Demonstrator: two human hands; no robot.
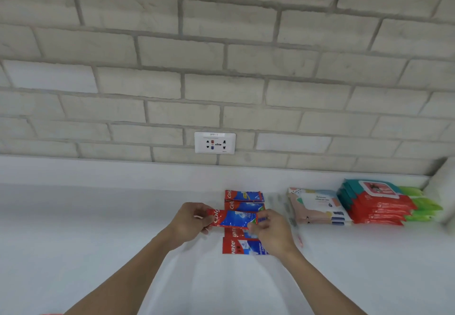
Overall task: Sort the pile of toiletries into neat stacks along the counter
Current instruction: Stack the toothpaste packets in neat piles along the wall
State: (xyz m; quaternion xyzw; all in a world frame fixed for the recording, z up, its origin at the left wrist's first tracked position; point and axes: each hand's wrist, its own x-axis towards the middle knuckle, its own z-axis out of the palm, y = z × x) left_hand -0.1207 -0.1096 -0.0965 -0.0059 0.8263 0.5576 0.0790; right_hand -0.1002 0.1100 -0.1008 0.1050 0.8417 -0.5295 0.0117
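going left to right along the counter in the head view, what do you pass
left hand → red and blue cardboard toothpaste box held between both hands → right hand → stack of pastel patterned wipe packs → stack of red and teal wipe packs → green plastic packs

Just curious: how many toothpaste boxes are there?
5: held box between left hand and right hand; two behind; two nearer; others may be hidden.
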